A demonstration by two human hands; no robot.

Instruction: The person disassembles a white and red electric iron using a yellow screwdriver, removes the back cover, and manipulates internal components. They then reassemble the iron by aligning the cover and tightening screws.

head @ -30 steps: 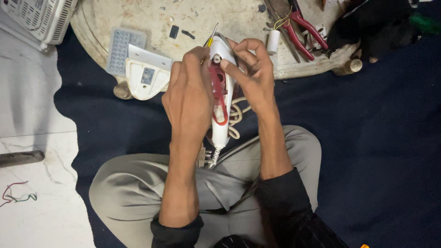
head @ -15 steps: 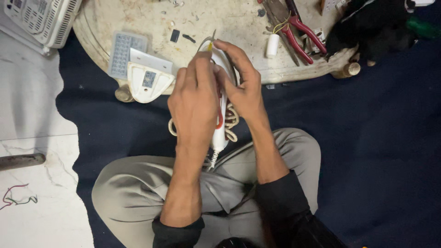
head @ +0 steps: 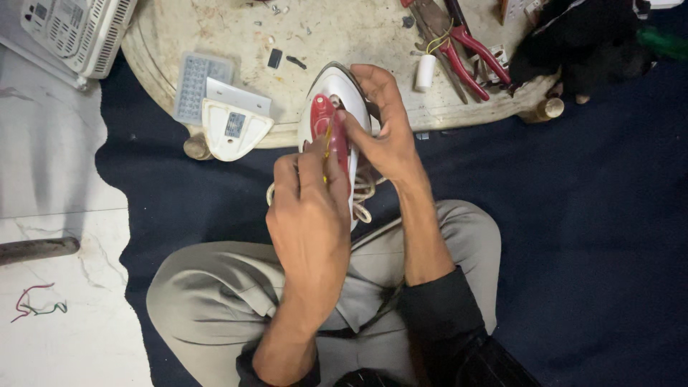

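Observation:
A white clothes iron [head: 331, 93] with a red handle [head: 322, 118] points away from me, over my lap and the edge of a low round table [head: 236, 29]. My right hand [head: 380, 129] grips the iron's right side near the tip, thumb on the red handle. My left hand [head: 312, 208] covers the iron's rear and pinches a thin yellow tool or wire [head: 327, 143] against the handle. The iron's pale cord [head: 362, 193] loops beneath my hands.
On the table lie a white triangular plastic cover [head: 233, 129], a clear keypad piece [head: 195, 82], red-handled pliers [head: 466, 50], a small white cylinder [head: 426, 72] and loose screws. A white appliance [head: 75, 29] sits at top left. Dark blue cloth [head: 588, 215] covers the floor; coloured wires [head: 36, 304] lie left.
The iron has turned so its red handle faces up and its tip sits higher over the table. My left hand has slid toward the rear, and my right hand has moved to the iron's side.

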